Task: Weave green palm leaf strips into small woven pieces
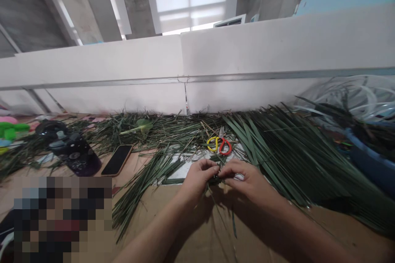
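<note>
From my end: L hand (199, 174) & R hand (242, 176) are right next to each other, each w/ thumb & fingers pinched nearly closed on the same dark green leaf strips (213, 181). Thin ends hang below the hands, over the cardboard (205, 242). Can't tell the exact fold; my fingers hide most of it.

Just beyond the hands I've got scissors (224, 146), 1 yellow handle, 1 red, blades pointing away. R of R hand: big spread of long leaf blades (288, 156), then a blue basin (368, 168) farther R. L of L hand: bundle of thin strips (135, 197) near, then phone (117, 160), screen dark, & dark water bottle (78, 156) farther out on the counter (100, 143). Fan-shaped leaf (144, 126) lies ahead & L of L hand.
</note>
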Motion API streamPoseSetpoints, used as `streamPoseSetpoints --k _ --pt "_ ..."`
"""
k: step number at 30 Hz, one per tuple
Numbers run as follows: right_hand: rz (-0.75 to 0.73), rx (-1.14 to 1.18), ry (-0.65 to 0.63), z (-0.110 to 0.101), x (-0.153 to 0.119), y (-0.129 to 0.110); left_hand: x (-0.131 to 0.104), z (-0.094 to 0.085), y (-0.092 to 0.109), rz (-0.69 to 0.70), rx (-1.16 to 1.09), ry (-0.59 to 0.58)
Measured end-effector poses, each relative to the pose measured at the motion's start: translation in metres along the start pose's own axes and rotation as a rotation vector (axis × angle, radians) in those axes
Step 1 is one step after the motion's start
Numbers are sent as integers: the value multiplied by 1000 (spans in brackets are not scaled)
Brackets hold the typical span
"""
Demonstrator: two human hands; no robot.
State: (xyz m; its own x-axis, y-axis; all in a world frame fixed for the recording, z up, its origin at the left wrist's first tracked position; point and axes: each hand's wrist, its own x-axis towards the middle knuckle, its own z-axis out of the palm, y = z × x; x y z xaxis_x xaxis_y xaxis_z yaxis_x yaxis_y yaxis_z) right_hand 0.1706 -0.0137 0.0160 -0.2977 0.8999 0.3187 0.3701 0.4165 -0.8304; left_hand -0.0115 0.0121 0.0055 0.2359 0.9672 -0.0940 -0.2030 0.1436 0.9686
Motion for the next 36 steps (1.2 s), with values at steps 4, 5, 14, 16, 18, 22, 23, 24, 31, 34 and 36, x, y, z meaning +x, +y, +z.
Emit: streamPoseSetpoints --k 4,5,14,16,18,22,23,24,31,34,36 --pt "25 56 60 0 1 -1 0 0 2 29 30 -3" --pt "50 72 81 1 1 -1 0 1 2 30 38 -4" --pt "288 323 93 6 3 9 -5 6 4 161 254 40" --pt "316 374 95 6 2 8 -8 7 5 211 345 37" --pt "359 447 84 7 1 7 -9 7 5 261 424 45" --pt "451 564 52 8 0 8 -10 6 2 331 554 49" --pt "455 569 53 8 0 9 -10 6 1 342 577 47" --pt "451 567 57 8 0 9 -10 6 0 352 598 44" --pt "334 409 171 7 4 13 -9 2 0 399 697 31" --pt "300 315 208 8 4 12 -8 2 1 391 697 26" --pt "293 296 220 9 4 12 -8 2 2 379 679 17"
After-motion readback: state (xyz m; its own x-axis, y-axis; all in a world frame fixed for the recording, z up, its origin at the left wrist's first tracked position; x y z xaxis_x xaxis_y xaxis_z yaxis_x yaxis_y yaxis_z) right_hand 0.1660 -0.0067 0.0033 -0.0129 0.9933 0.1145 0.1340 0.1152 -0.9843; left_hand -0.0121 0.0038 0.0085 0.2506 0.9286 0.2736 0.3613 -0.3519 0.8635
